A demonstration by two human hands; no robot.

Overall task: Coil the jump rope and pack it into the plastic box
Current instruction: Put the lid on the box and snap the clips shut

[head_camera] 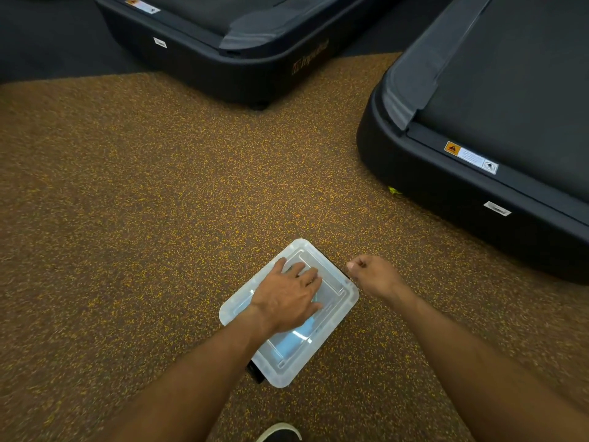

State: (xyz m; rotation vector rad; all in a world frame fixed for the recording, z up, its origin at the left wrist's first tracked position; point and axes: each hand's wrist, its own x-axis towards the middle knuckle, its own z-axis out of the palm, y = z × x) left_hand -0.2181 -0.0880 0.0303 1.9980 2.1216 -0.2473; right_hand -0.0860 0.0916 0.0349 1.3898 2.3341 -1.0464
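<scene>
A clear plastic box point(334, 301) with its translucent lid on sits on the speckled floor in front of me. Something light blue shows dimly through the lid point(296, 341); the jump rope itself cannot be made out. My left hand point(287, 298) lies flat on the lid, fingers spread, pressing on its far half. My right hand point(373, 275) is curled into a loose fist just off the box's right corner, at the black latch there; whether it grips the latch is hidden.
Two black treadmill bases stand close: one point(223, 52) at the back, one point(478, 173) at the right. The brown, orange-speckled rubber floor point(127, 202) spreads to the left. The toe of a dark shoe point(280, 433) shows at the bottom edge.
</scene>
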